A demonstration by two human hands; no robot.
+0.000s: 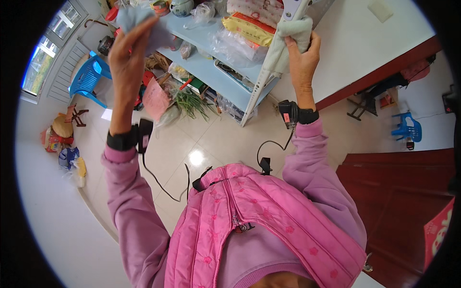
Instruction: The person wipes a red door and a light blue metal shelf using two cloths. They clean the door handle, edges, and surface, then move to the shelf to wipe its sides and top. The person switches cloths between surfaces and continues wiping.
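My left hand (pixel 128 54) is raised at the upper left, gripping a blurred blue-grey cloth (pixel 133 18). The cloth hangs partly behind my fingers, before the shelves. At the upper right, my right hand (pixel 304 59) grips a folded pale towel (pixel 293 32). This towel lies against the white perforated metal post (pixel 257 88) at the corner of a shelving rack. The rack's light-blue shelf (pixel 201 66) spans the space between my hands. Both wrists carry black straps with small cabled devices.
A yellow packet (pixel 248 28), clear plastic bags (pixel 234 46) and a lidded jar (pixel 182 7) sit on the rack. Green onions (pixel 191 102) and a pink bag (pixel 155 99) are low beside it. A blue plastic chair (pixel 88 79) stands left; a dark red door (pixel 399 194) is right.
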